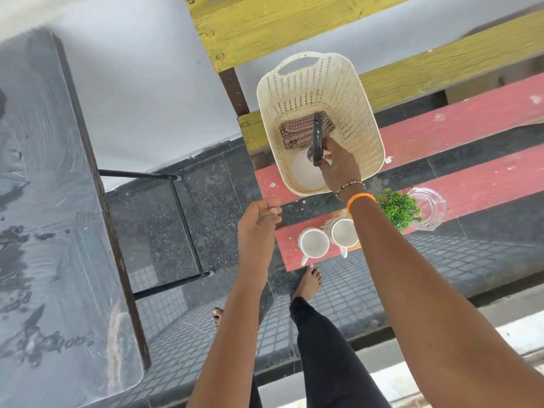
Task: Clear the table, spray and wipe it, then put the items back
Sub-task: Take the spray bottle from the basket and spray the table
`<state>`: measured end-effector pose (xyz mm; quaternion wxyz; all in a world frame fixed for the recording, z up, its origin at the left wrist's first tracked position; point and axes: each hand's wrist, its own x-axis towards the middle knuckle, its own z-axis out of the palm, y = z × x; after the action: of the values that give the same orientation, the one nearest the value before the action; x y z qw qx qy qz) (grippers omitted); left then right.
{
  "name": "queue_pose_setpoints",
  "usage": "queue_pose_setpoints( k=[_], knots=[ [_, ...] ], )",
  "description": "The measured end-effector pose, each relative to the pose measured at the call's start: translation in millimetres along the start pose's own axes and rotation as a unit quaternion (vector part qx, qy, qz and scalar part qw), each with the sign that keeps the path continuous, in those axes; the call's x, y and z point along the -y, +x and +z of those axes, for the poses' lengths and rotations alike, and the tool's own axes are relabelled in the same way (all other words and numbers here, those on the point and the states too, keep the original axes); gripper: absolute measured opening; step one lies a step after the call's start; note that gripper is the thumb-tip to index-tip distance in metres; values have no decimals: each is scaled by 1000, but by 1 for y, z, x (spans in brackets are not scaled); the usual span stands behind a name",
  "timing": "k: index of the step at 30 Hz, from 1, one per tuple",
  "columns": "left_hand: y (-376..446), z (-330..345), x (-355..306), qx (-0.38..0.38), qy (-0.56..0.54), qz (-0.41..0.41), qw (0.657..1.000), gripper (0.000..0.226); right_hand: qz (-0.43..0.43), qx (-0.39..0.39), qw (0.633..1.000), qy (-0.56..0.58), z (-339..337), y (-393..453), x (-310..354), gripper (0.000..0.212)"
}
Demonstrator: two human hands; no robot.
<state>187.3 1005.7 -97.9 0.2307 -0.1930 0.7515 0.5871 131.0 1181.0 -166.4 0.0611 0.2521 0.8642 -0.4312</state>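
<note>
Inside the basket rim, right hand grips the spray bottle; left hand hovers loosely curled, clear of it.

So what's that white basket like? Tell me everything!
The basket looks like cream plastic, with rows of small holes in its walls and a cut-out handle at the far end. It sits upright on the red bench. Inside lie a checked cloth and a spray bottle, whose black trigger top the right hand grips.
</note>
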Motion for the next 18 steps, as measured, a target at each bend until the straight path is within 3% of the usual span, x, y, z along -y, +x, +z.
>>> queue_pose_setpoints(
  k=[5,11,14,18],
  knots=[
    [-14,-33,0,-2,-3,0,1000,28,-47,-65,992,97,9,-21,20,36],
    [-36,-85,-25,-29,-71,54,996,26,-242,-159,942,171,5,-87,87,35],
    [-54,-122,-41,-43,-112,90,989,27,-328,-126,915,198,6,-124,138,37],
    [-80,-175,-51,-47,-159,131,977,20,-365,-48,905,212,28,-169,192,28]
  ],
)
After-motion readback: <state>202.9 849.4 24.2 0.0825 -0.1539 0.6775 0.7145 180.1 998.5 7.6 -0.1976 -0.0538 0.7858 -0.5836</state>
